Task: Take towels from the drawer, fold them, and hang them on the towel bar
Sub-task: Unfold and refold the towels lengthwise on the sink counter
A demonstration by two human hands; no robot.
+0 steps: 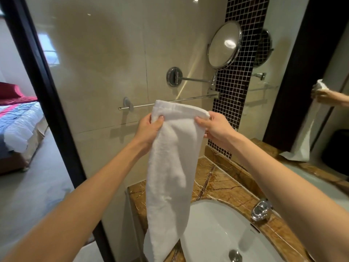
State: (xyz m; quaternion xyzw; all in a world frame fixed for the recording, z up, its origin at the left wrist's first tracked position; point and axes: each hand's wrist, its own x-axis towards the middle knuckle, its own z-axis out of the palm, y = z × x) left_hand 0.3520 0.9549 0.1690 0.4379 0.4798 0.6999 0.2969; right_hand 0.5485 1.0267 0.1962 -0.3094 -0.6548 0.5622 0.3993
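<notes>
Fingers [159, 120] of the left hand [149, 129] curl round one top corner of the white towel [170, 167], thumb in front, and the right hand [217, 127] pinches the other corner, stretching the top edge level at the middle of the frame. From there the towel hangs long and narrow, its lower end dangling over the counter [217, 182] and sink [217, 233] at the bottom. Just behind its top edge runs the towel bar [141, 105] on the wall. Folding looks done, so this is the hanging step; next the top edge must probably go over the bar and drop evenly behind.
</notes>
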